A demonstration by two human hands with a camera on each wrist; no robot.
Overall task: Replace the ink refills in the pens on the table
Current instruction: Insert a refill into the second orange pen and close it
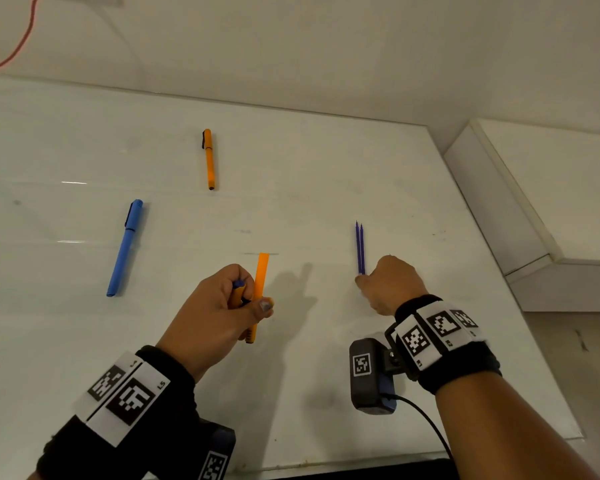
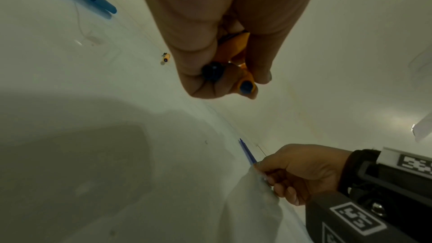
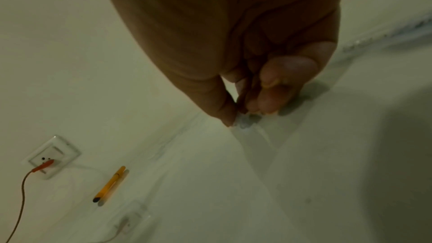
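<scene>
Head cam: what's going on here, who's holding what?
A person is partway through swapping pen refills at a white table. The left hand grips the pieces of a taken-apart orange pen above the table. The right hand is down at the near ends of two purple refills lying side by side, fingertips pinching at them; whether one is lifted yet isn't clear. A blue pen and a second orange pen lie whole, farther left.

On the table [image 1: 361, 168]: 2 hands, 2 whole pens, 2 orange pen parts, 2 blue refills [image 1: 360, 249].
</scene>
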